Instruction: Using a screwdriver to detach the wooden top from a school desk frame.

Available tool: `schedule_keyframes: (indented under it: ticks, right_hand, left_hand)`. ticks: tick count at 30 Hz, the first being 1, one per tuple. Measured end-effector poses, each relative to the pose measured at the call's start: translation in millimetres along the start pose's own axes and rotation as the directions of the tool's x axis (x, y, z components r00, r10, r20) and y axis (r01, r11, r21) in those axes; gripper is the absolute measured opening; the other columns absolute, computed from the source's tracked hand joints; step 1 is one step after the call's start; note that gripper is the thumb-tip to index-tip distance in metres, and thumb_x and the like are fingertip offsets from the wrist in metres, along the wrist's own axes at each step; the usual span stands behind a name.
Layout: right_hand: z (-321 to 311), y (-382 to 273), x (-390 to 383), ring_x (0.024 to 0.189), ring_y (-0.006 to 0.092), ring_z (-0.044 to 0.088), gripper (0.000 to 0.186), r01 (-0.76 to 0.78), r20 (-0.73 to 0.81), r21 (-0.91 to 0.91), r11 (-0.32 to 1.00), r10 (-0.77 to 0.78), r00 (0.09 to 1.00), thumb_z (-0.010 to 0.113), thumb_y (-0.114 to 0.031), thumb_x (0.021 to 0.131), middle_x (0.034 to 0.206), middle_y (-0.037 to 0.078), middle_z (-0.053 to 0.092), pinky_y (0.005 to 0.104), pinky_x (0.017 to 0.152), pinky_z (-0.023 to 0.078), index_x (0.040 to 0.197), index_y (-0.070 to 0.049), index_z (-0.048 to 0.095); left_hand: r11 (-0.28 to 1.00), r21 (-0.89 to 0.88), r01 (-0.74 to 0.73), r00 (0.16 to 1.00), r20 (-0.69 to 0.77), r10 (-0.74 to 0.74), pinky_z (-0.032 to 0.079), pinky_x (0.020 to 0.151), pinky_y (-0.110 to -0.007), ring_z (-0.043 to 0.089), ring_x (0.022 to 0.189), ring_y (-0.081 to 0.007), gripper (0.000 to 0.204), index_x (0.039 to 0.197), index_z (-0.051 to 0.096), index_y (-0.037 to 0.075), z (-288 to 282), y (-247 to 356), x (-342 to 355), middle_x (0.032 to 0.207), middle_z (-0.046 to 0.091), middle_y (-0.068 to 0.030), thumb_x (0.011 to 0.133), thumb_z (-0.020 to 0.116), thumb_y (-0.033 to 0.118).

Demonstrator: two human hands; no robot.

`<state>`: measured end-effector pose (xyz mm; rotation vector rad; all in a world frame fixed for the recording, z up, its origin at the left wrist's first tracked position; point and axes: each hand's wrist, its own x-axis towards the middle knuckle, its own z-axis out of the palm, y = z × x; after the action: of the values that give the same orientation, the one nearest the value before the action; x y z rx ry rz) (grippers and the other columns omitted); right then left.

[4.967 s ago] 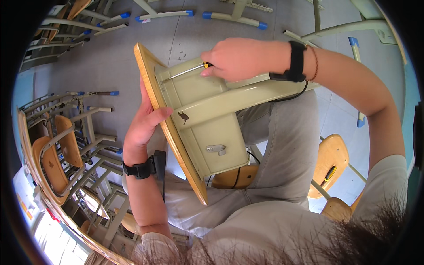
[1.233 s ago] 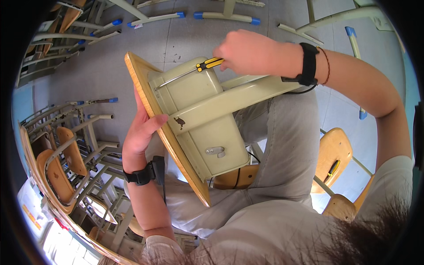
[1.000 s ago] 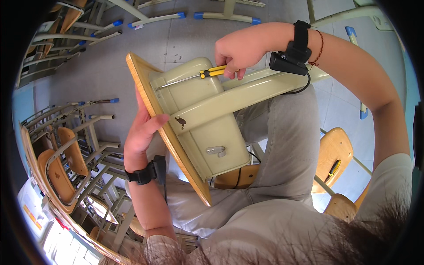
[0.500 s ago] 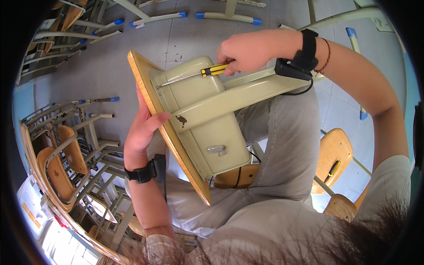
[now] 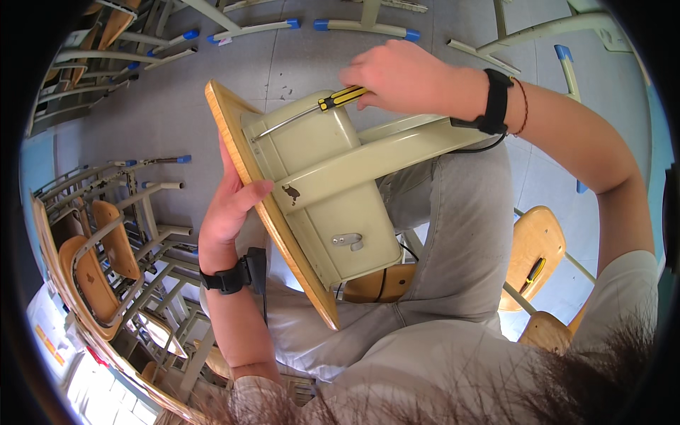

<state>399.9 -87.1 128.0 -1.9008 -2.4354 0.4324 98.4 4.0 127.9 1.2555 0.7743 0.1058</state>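
A school desk lies tilted on its side against my legs, its wooden top (image 5: 275, 221) facing left and its cream metal drawer box (image 5: 304, 138) facing right. My left hand (image 5: 234, 191) grips the edge of the wooden top, thumb over the near side. In my right hand (image 5: 400, 76) is a yellow-and-black screwdriver (image 5: 340, 98), its shaft slanting down to the left. The tip meets the metal flange along the underside of the top, near the upper corner; the screw there is too small to make out. A cream leg beam (image 5: 382, 161) crosses the box, and a grey metal hook (image 5: 347, 241) sits below it.
On a wooden chair seat (image 5: 542, 234) at my right lies a second yellow-and-black screwdriver (image 5: 533, 275). Stacked desks and chairs (image 5: 117, 241) crowd the left side. Metal desk feet with blue caps (image 5: 366, 27) stand on the grey tiled floor (image 5: 297, 64) ahead.
My right hand has rotated at the wrist and risen slightly, and the screwdriver handle has tilted up a little. Its tip stays at the same spot. The left hand and desk are unmoved.
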Motion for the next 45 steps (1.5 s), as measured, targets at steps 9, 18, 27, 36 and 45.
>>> schedule_keyframes:
  ticks: [9, 18, 27, 36, 45]
  right_hand:
    - [-9.6, 23.3, 15.3, 0.089, 0.0141, 0.072, 0.026, -0.395, 0.572, 0.681, 0.616, -0.111, 0.813, 0.056, -0.016, 0.101, 0.090, 0.011, 0.071, 0.0304, 0.078, 0.056, 0.105, 0.008, 0.064]
    - [5.5, 3.1, 2.8, 0.079, 0.0378, 0.065, 0.026, -0.035, 0.116, 0.109, 0.993, 0.023, 0.993, 0.075, -0.018, 0.085, 0.087, 0.019, 0.069, 0.0429, 0.073, 0.052, 0.103, -0.001, 0.068]
    - [-4.3, 18.4, 18.9, 0.084, 0.0351, 0.068, 0.025, -0.410, 0.575, 0.645, 0.645, -0.055, 0.816, 0.076, -0.015, 0.084, 0.093, 0.017, 0.072, 0.0411, 0.076, 0.054, 0.104, -0.001, 0.069]
    - [11.6, 5.0, 5.0, 0.081, 0.0337, 0.067, 0.028, -0.048, 0.028, 0.133, 0.990, 0.045, 0.999, 0.076, -0.013, 0.081, 0.088, 0.016, 0.070, 0.0449, 0.075, 0.054, 0.105, 0.000, 0.068]
    - [-4.3, 5.4, 9.9, 0.079, 0.0337, 0.066, 0.023, -0.311, 0.450, 0.520, 0.795, 0.055, 0.891, 0.077, -0.013, 0.081, 0.083, 0.015, 0.069, 0.0440, 0.071, 0.051, 0.097, 0.000, 0.066]
  left_hand:
    - [0.999, 0.029, -0.040, 0.999, -0.007, 0.040, 0.028, 0.115, -0.037, 0.038, 0.136, -0.0225, 0.100, 0.158, 0.012, 0.009, 5.3, 1.3, -0.3, 0.148, 0.039, -0.0101, 0.076, 0.067, 0.025]
    - [1.000, 0.003, -0.025, 1.000, 0.012, 0.025, 0.029, 0.116, -0.041, 0.039, 0.137, -0.0251, 0.105, 0.159, -0.002, 0.016, 1.4, 1.6, 1.0, 0.147, 0.039, -0.0109, 0.076, 0.063, 0.015]
    - [1.000, 0.020, -0.022, 1.000, -0.006, 0.022, 0.029, 0.116, -0.038, 0.038, 0.137, -0.0234, 0.103, 0.158, 0.011, 0.011, 4.6, -0.5, 0.9, 0.149, 0.039, -0.0101, 0.075, 0.069, 0.027]
    - [0.999, 0.022, -0.034, 0.999, 0.021, 0.034, 0.029, 0.116, -0.039, 0.037, 0.138, -0.0244, 0.109, 0.159, -0.006, 0.016, 0.7, 0.0, 2.5, 0.148, 0.036, -0.0098, 0.075, 0.063, 0.015]
    - [0.999, 0.030, -0.041, 0.999, 0.023, 0.040, 0.029, 0.116, -0.039, 0.038, 0.137, -0.0242, 0.109, 0.159, -0.006, 0.015, 0.8, -0.1, 3.2, 0.146, 0.037, -0.0096, 0.075, 0.064, 0.016]
